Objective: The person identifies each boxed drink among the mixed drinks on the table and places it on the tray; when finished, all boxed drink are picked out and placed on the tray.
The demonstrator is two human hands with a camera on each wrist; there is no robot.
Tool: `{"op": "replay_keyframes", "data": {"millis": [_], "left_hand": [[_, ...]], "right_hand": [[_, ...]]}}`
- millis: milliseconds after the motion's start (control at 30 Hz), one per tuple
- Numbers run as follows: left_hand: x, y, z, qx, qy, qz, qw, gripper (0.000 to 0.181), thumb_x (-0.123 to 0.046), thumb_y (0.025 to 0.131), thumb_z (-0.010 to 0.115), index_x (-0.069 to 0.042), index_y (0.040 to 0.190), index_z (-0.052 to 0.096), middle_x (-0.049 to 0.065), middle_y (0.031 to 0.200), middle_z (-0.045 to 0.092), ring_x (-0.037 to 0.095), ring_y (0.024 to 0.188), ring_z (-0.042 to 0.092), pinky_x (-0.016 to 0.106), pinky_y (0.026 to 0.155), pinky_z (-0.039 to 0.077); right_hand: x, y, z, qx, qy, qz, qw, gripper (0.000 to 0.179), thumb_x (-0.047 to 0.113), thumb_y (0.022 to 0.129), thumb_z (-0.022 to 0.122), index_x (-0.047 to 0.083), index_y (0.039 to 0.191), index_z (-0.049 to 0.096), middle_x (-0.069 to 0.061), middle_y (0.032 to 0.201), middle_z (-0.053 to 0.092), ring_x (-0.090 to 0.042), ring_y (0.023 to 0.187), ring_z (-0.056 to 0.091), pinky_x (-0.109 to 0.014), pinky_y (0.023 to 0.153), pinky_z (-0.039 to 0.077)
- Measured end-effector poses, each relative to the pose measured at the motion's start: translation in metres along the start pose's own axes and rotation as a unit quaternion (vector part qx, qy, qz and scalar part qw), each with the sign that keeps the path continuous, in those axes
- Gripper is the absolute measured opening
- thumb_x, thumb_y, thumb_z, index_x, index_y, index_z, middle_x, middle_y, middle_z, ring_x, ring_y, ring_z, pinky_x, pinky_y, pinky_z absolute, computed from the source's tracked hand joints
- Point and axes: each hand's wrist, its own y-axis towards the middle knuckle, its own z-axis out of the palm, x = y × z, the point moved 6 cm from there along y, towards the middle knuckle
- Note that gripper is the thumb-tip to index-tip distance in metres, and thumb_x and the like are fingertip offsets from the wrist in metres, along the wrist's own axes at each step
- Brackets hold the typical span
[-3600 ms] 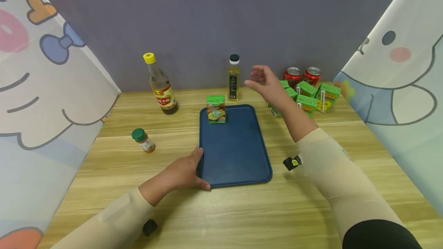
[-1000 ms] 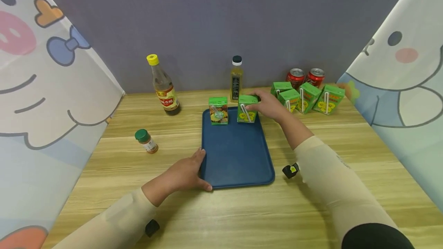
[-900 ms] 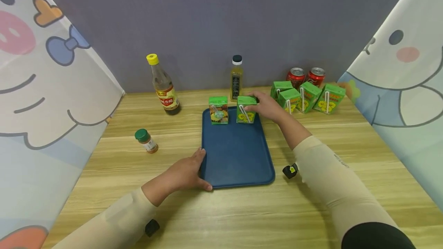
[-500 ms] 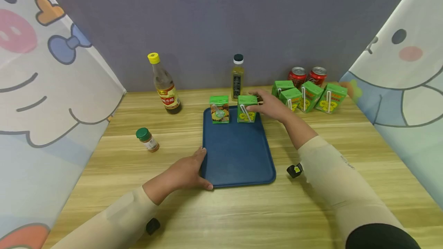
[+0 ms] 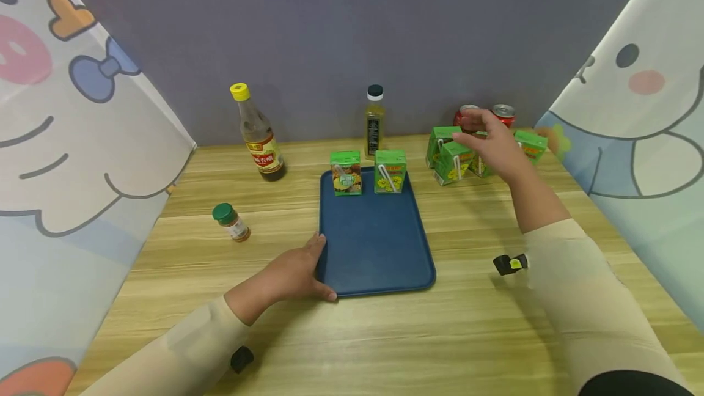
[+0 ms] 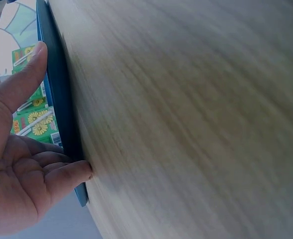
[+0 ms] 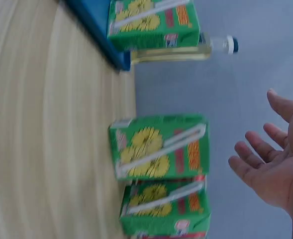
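My left hand (image 5: 294, 275) rests at the near left corner of the dark blue tray (image 5: 376, 243). In the left wrist view its extended thumb and fingers lie along the tray's edge (image 6: 61, 94). Two green drink cartons with straws stand upright at the tray's far end: a brown-fronted one (image 5: 346, 179) and a yellow-flowered one (image 5: 390, 176). My right hand (image 5: 497, 148) hovers, fingers apart and holding nothing, over a cluster of similar flowered cartons (image 5: 453, 164) right of the tray. In the right wrist view the hand (image 7: 280, 154) is apart from the cartons (image 7: 161, 149).
Behind the cluster stand two red cans (image 5: 503, 113), one partly hidden by my right hand. An oil bottle (image 5: 374, 127) stands behind the tray. To the left are a yellow-capped dark sauce bottle (image 5: 263, 148) and a green-lidded spice jar (image 5: 231, 222). A grey wall (image 5: 308, 35) closes the back.
The right hand brought a flowered carton onto the tray beside the first one, let go of it, and moved right, back over the cluster. The left hand stayed at the tray.
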Motion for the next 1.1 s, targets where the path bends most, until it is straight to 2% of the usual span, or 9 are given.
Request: {"op": "replay_keyframes", "data": {"millis": [67,200,300,367,433,500,600,767,1100], "left_hand": [[0.0,-0.001,0.0,0.001,0.001,0.001,1.0,0.122,-0.055,0.071,0.083,0.0,0.156,0.015,0.02,0.162,0.012,0.034,0.146,0.029,0.048,0.115,0.031],[-0.001,-0.002,-0.001,0.001,0.0,0.002,1.0,0.122,-0.054,0.071,0.083,0.0,0.156,0.015,0.02,0.162,0.012,0.034,0.146,0.029,0.048,0.115,0.032],[-0.001,-0.002,-0.001,0.001,-0.001,0.004,1.0,0.122,-0.053,0.071,0.084,0.001,0.156,0.015,0.021,0.162,0.013,0.035,0.145,0.03,0.048,0.114,0.032],[-0.002,-0.002,-0.001,0.002,-0.001,0.005,1.0,0.122,-0.053,0.071,0.084,0.002,0.156,0.015,0.022,0.161,0.013,0.036,0.145,0.03,0.048,0.114,0.033],[-0.002,-0.002,-0.001,0.003,-0.002,0.006,1.0,0.122,-0.053,0.071,0.083,0.002,0.156,0.015,0.022,0.161,0.013,0.035,0.145,0.029,0.048,0.115,0.032],[-0.002,-0.002,-0.001,0.005,-0.002,0.006,1.0,0.121,-0.054,0.071,0.083,0.001,0.156,0.015,0.021,0.162,0.013,0.035,0.146,0.028,0.048,0.115,0.031],[-0.003,-0.002,-0.001,0.005,-0.004,0.006,1.0,0.121,-0.053,0.071,0.083,0.002,0.156,0.015,0.022,0.162,0.013,0.035,0.146,0.027,0.048,0.116,0.031],[-0.002,-0.003,-0.001,0.003,-0.003,0.006,1.0,0.121,-0.053,0.071,0.083,0.001,0.156,0.015,0.021,0.162,0.013,0.035,0.146,0.028,0.048,0.115,0.031],[0.0,-0.002,0.0,0.002,-0.003,0.007,1.0,0.122,-0.054,0.071,0.083,0.001,0.156,0.015,0.021,0.162,0.013,0.034,0.146,0.028,0.047,0.115,0.031]], "right_hand": [[-0.011,-0.003,-0.005,-0.003,-0.013,0.02,0.9997,0.075,0.052,0.093,0.06,0.022,0.155,0.028,-0.013,0.154,0.035,-0.035,0.141,0.033,-0.06,0.107,0.034],[-0.034,-0.006,-0.002,0.029,-0.014,0.052,0.9981,0.088,0.052,0.093,0.061,0.019,0.159,0.013,-0.012,0.163,0.019,-0.039,0.148,0.02,-0.065,0.11,0.027],[-0.05,-0.006,0.007,0.059,0.012,0.068,0.9959,0.098,0.049,0.093,0.063,0.017,0.159,-0.001,-0.012,0.165,0.006,-0.04,0.149,0.012,-0.064,0.112,0.024],[-0.059,-0.006,0.013,0.072,0.028,0.077,0.994,0.101,0.045,0.093,0.064,0.016,0.159,-0.007,-0.016,0.165,0.004,-0.041,0.149,0.012,-0.062,0.113,0.025],[-0.066,-0.007,0.017,0.078,0.036,0.088,0.9924,0.102,0.044,0.093,0.065,0.017,0.158,-0.009,-0.021,0.163,0.011,-0.042,0.147,0.018,-0.06,0.113,0.028],[-0.071,-0.007,0.019,0.078,0.034,0.092,0.9921,0.101,0.044,0.093,0.065,0.017,0.159,-0.007,-0.025,0.159,0.02,-0.042,0.144,0.025,-0.06,0.111,0.03],[-0.074,-0.008,0.019,0.065,0.021,0.088,0.9937,0.094,0.043,0.093,0.065,0.014,0.159,0.006,-0.025,0.149,0.035,-0.041,0.137,0.035,-0.059,0.106,0.036],[-0.074,-0.011,0.015,0.032,-0.004,0.08,0.9963,0.077,0.042,0.093,0.066,0.002,0.148,0.031,-0.022,0.138,0.043,-0.035,0.124,0.044,-0.048,0.095,0.044],[-0.072,-0.018,0.017,0.007,0.052,0.097,0.9939,0.076,0.045,0.088,0.07,0.003,0.141,0.034,-0.015,0.128,0.045,-0.032,0.108,0.059,-0.045,0.091,0.054]]}}
